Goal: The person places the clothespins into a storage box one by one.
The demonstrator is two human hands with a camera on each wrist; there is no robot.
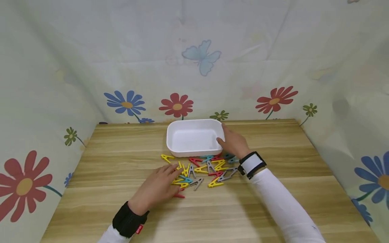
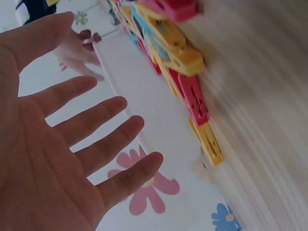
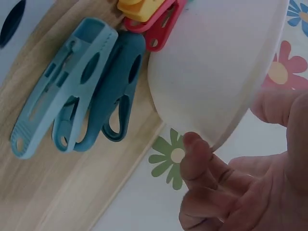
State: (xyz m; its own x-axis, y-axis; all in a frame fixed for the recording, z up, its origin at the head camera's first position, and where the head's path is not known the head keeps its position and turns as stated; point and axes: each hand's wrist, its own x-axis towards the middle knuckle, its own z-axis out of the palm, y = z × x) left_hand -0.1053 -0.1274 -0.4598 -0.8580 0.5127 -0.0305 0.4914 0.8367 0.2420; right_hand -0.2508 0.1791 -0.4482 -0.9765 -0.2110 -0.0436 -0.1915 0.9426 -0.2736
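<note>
A white plastic basin [image 1: 194, 154] stands near the table's back edge, with bare floor showing inside. My right hand [image 1: 235, 142] grips its right end, thumb over the rim and fingers outside; the right wrist view shows the fingers bent against the basin wall [image 3: 207, 67]. In front of the basin lies a loose pile of plastic clothespins [image 1: 200, 169] in yellow, red, blue and grey. Beside the pile's left side, my left hand [image 1: 156, 187] is spread, palm facing the clothespins. In the left wrist view its fingers are extended with nothing between them.
One yellow clothespin [image 1: 166, 158] lies apart at the pile's left, by the basin's front corner. Two blue clothespins [image 3: 96, 48] lie near the basin's right end. A flower-printed cloth [image 1: 139, 67] walls the wooden table [image 1: 115, 162] at the back and both sides.
</note>
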